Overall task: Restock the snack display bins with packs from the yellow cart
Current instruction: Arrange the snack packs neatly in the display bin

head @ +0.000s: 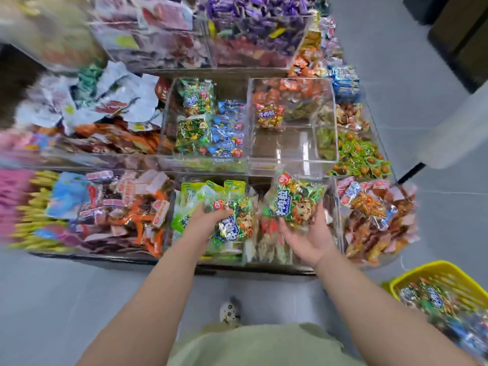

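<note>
Now both hands [205, 223] hold packs [235, 225].

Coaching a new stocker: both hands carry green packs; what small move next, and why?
Probably reach forward and lay the green pack in the left hand onto the matching green stack in the middle bin; the second green pack on the right hand can follow. Both hang over front bins holding other snacks.

A: How is the floor [66, 299] here?
B: It is pale grey and smooth, evenly lit, with a thin seam [454, 193] across it at the right.
A: And the furniture?
B: A dark cabinet [464, 40] stands at the far right. Nearer is a blurred white piece [454, 133], with a black bar [410, 173] at its lower end.
</note>
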A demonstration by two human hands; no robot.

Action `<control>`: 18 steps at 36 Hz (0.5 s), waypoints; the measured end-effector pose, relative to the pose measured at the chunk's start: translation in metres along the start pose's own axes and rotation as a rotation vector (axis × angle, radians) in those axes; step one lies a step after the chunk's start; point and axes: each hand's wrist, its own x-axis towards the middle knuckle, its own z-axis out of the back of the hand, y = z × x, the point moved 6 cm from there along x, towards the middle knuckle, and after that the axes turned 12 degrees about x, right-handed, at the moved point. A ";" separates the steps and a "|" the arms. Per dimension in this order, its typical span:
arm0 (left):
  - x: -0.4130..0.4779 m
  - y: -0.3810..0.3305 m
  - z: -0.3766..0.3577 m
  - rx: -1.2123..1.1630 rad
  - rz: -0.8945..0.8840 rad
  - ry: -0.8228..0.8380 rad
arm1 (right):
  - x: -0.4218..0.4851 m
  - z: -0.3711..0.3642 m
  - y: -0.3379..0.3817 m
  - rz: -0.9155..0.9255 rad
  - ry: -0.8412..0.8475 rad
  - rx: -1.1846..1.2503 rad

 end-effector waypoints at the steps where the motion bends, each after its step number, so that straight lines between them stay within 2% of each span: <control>1: 0.005 -0.007 0.011 0.003 -0.016 0.007 | 0.006 -0.008 -0.007 0.028 0.009 0.007; 6: 0.023 -0.038 0.053 0.002 -0.085 -0.006 | 0.024 -0.045 -0.035 0.082 0.002 -0.004; 11: 0.034 -0.062 0.067 -0.071 -0.104 0.023 | 0.047 -0.085 -0.049 0.140 0.137 -0.505; 18: 0.053 -0.092 0.081 -0.137 -0.150 0.044 | 0.076 -0.124 -0.036 0.451 0.148 -0.872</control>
